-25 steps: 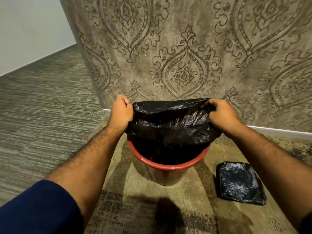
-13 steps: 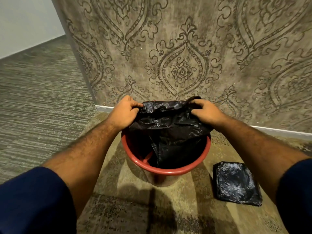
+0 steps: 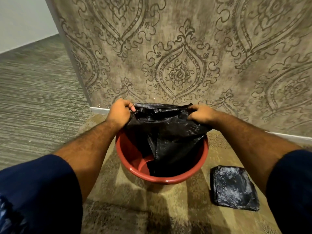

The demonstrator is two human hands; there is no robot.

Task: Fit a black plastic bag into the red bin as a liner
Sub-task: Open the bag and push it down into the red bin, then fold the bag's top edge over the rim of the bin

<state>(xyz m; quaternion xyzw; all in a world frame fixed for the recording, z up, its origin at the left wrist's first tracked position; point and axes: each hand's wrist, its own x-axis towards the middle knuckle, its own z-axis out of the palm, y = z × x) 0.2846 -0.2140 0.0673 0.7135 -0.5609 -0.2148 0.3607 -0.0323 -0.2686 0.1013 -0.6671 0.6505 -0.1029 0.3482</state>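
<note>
A round red bin (image 3: 135,169) stands on the floor near the patterned wall. A black plastic bag (image 3: 165,135) hangs down into it, its lower part lying against the right inside of the bin, with red bottom showing at the left. My left hand (image 3: 118,113) grips the bag's top edge on the left side. My right hand (image 3: 202,114) grips the top edge on the right. Both hands hold the bag's mouth above the far rim of the bin.
A folded stack of black bags (image 3: 233,187) lies on the floor to the right of the bin. The patterned wall (image 3: 179,65) with a white skirting board rises just behind the bin. Striped carpet (image 3: 37,102) stretches to the left.
The bag has sunk deeper into the bin and my hands have come lower and closer together. The view has tilted down, so more of the bin's inside shows.
</note>
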